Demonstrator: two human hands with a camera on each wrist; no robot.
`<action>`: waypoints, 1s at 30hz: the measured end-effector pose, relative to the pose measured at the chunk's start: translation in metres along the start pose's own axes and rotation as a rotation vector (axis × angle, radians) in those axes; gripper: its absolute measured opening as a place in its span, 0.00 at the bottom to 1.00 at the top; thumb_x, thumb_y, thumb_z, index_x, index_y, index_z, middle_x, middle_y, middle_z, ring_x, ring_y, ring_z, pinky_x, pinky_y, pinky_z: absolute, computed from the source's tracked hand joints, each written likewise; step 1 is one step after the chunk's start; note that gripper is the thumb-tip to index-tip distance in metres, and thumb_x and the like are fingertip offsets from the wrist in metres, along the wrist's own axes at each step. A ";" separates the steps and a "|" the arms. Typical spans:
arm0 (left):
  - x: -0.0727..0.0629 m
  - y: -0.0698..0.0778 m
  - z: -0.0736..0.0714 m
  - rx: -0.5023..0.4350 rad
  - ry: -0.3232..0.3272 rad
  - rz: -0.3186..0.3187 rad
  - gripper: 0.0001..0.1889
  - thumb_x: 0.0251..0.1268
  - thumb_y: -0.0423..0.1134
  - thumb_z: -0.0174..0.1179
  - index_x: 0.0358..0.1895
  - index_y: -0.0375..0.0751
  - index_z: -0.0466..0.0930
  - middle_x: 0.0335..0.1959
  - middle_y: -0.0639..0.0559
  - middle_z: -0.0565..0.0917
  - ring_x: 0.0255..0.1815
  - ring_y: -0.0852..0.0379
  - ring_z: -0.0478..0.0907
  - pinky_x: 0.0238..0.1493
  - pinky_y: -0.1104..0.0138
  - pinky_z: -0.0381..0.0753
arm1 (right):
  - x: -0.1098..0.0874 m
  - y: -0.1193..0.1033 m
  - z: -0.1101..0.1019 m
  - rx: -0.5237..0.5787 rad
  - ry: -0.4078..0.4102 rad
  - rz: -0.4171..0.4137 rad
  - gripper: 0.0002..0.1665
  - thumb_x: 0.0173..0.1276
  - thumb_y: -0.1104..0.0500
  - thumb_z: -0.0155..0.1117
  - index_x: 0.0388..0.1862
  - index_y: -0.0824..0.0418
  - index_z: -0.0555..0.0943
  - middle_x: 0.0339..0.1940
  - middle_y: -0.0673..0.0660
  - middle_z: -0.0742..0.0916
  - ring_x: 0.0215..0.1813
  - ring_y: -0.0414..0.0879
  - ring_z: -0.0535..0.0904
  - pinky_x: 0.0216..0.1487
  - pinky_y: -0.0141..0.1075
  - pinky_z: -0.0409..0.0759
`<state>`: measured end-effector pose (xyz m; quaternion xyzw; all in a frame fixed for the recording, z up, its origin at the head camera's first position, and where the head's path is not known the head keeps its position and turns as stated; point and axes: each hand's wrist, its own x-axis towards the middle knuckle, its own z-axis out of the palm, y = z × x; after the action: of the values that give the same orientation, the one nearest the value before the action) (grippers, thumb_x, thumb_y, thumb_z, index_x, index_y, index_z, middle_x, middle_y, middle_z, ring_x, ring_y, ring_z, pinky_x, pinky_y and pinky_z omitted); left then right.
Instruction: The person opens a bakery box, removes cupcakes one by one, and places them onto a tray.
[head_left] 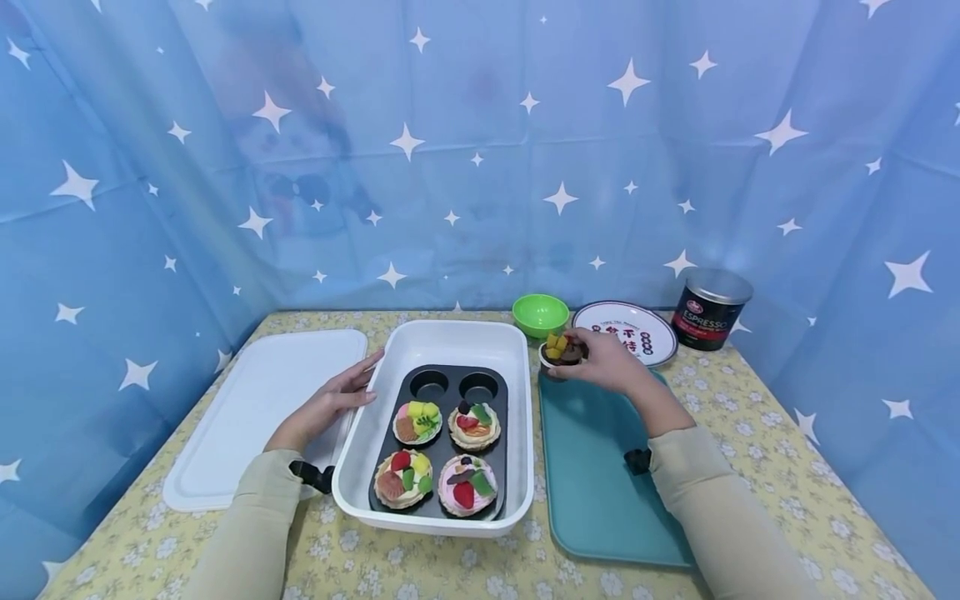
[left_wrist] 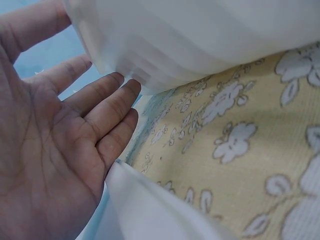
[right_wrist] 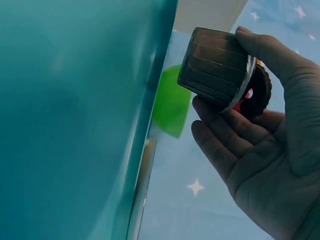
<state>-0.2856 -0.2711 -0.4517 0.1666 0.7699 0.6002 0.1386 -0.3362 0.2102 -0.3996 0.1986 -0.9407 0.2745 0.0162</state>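
My right hand [head_left: 611, 362] pinches a chocolate cupcake [head_left: 564, 350] with yellow cubes on top, above the far end of the teal tray. Its brown, barrel-like cup [right_wrist: 215, 67] shows between thumb and fingers in the right wrist view. With fairly straight fingers, my left hand [head_left: 330, 404] touches the left side of the white tub [head_left: 352, 492]. Inside the tub lies a dark muffin pan [head_left: 437, 382]. Several fruit-topped tarts [head_left: 474, 427] fill its middle and near cups, while the two far cups hold nothing.
Left of the tub lies a white lid [head_left: 255, 400]; to the right is the teal tray [head_left: 600, 475]. Behind them stand a green bowl [head_left: 540, 315], a printed plate [head_left: 626, 317] and an espresso tin [head_left: 708, 310]. A blue starred curtain [head_left: 480, 167] borders the table.
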 end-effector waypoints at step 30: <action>-0.001 0.001 0.001 -0.009 0.002 0.006 0.41 0.71 0.45 0.59 0.82 0.61 0.48 0.81 0.45 0.54 0.79 0.39 0.53 0.72 0.39 0.58 | 0.000 0.010 0.005 -0.042 -0.095 -0.036 0.42 0.59 0.41 0.77 0.65 0.62 0.76 0.48 0.57 0.85 0.49 0.52 0.81 0.49 0.51 0.79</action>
<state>-0.2845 -0.2707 -0.4510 0.1677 0.7667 0.6044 0.1371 -0.3391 0.2150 -0.4091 0.2280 -0.9422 0.2449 -0.0194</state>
